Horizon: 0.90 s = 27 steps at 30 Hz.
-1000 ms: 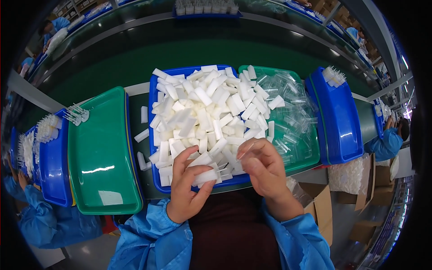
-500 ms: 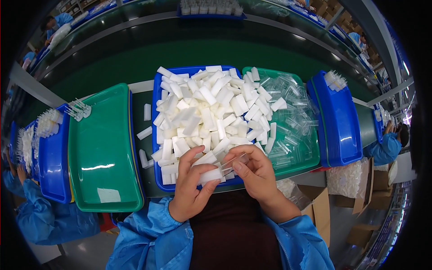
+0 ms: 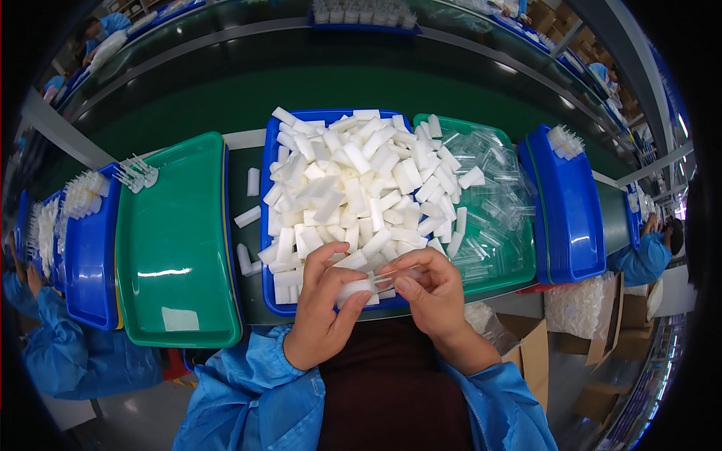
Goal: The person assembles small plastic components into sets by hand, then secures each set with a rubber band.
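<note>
My left hand [image 3: 316,312] grips a white block [image 3: 353,292] between thumb and fingers, over the near edge of a blue tray [image 3: 268,225]. A thin clear plastic sleeve [image 3: 392,276] is pinched in my right hand [image 3: 436,301]. The sleeve's left end meets the block's right end; whether the block has entered it I cannot tell. Many loose white blocks [image 3: 353,177] are heaped in the blue tray. To its right, a green tray [image 3: 489,283] holds clear sleeves [image 3: 492,203], with some white blocks spilling over its left side.
A large green tray [image 3: 173,240] lies at left, with white pronged parts [image 3: 137,174] at its far corner. Loose blocks [image 3: 248,216] lie beside the blue tray. Stacked blue trays [image 3: 575,218] stand at right; cardboard boxes [image 3: 526,331] are below. Other people [image 3: 64,346] work nearby.
The clear sleeve has tipped closer into line with the white block, and their ends now meet. Both hands stay almost in place. The whole view has shifted slightly.
</note>
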### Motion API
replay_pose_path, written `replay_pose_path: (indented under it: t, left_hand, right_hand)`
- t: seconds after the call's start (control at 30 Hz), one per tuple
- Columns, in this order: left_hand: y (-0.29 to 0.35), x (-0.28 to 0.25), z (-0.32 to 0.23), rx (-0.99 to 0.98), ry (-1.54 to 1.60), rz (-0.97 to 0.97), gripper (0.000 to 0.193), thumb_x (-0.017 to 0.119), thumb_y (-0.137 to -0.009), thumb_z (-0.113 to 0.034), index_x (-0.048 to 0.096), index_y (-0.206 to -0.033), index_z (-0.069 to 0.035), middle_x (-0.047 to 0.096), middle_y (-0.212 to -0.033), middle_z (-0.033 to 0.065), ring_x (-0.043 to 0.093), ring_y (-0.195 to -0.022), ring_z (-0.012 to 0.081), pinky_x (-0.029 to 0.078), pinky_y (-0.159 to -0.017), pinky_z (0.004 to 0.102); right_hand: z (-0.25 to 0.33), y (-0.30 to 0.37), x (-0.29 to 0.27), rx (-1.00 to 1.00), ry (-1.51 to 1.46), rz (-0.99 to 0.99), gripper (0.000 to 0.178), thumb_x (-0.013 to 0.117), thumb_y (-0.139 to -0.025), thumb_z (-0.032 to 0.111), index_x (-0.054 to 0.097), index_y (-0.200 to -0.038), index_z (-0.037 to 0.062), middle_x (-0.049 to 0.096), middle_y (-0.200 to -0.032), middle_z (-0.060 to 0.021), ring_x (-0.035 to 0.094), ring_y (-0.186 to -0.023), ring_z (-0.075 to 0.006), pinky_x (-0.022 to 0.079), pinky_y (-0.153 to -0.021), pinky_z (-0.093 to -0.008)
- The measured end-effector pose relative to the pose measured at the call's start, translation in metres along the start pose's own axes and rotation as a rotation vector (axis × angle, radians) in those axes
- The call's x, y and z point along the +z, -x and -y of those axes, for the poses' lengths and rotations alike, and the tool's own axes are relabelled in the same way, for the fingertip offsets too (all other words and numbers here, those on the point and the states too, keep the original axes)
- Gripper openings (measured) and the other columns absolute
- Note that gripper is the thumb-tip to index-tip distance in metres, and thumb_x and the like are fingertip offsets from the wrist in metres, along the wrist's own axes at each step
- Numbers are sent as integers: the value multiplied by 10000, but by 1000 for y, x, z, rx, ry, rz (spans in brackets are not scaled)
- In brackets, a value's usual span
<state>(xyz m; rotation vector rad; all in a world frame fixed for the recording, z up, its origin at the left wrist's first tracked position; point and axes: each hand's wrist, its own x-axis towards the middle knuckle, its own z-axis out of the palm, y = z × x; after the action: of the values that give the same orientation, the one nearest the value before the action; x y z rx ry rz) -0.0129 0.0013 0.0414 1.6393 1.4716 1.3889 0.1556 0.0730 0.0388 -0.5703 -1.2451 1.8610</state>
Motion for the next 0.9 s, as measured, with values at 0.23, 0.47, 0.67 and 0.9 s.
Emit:
replay_pose_path:
  t: [0.23,0.47,0.67,0.9]
  left_hand:
    - [1,-1,1,-37,116,-2,100,573,-895,-97,590,-956,-19,424,-1220,162,513,-768,188,428,-723,298]
    - [3,2,3,-36,70,-31,112,573,-902,-114,583,-956,-15,415,-1206,168,509,-738,188,435,-704,301]
    - [3,0,-4,36,-134,39,236,618,-852,-57,527,-1067,-23,347,-1268,201,506,-1021,313,432,-869,361]
    - [5,3,3,-3,-118,48,302,658,-804,-20,520,-1071,-19,331,-1298,238,438,-1146,412,405,-944,408]
  right_hand:
    - [-7,3,3,-96,31,-18,223,615,-858,-28,532,-1065,-34,630,-1057,-148,624,-989,-181,507,-853,-285]
    - [0,-1,5,-34,100,-31,248,619,-856,-29,530,-1088,-38,638,-1036,-140,630,-976,-181,511,-843,-284]
    - [13,-5,0,74,107,3,259,609,-875,7,553,-1125,-37,646,-1013,-120,631,-950,-159,504,-827,-271]
    - [22,-5,-9,-73,561,6,203,677,-799,43,660,-997,-2,672,-943,-116,630,-892,-185,463,-795,-269]
